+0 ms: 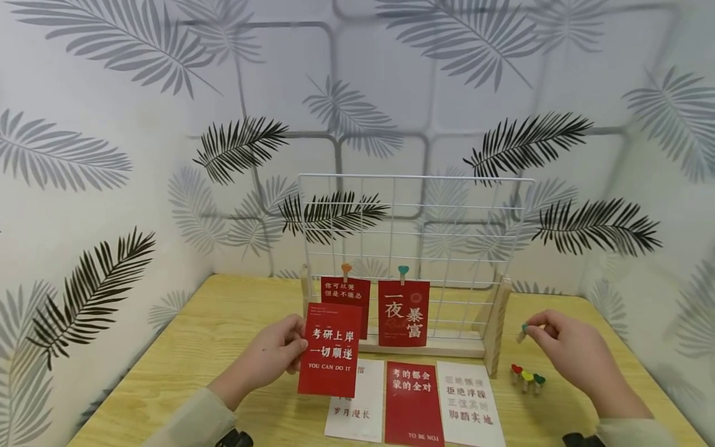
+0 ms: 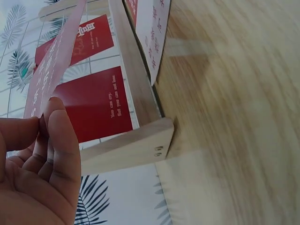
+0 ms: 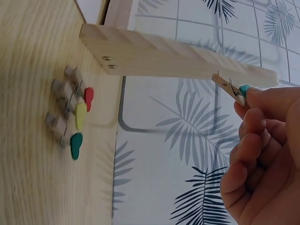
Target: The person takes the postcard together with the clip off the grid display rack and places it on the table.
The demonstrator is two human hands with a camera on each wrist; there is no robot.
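Note:
My left hand [image 1: 276, 344] pinches a red card [image 1: 329, 372] with white lettering by its left edge, held up in front of the wire grid rack [image 1: 416, 178]. In the left wrist view the card [image 2: 58, 61] is seen nearly edge-on between thumb and fingers. Off to the right of the rack, my right hand [image 1: 570, 351] pinches a small wooden clothespin [image 3: 228, 89] with a teal heart by its heart end. Two red cards hang on the grid: one under an orange-heart clothespin [image 1: 346, 271], partly hidden by the held card, another [image 1: 404, 323] under a teal-heart clothespin [image 1: 403, 273].
Three cards lie on the table before the rack: a white one [image 1: 365, 416] partly covered, a red one [image 1: 413, 403] and another white one [image 1: 472, 403]. Red, yellow and green heart clothespins [image 1: 527, 377] stand right of the rack's wooden foot [image 1: 497, 329]. Leaf-patterned walls rise behind.

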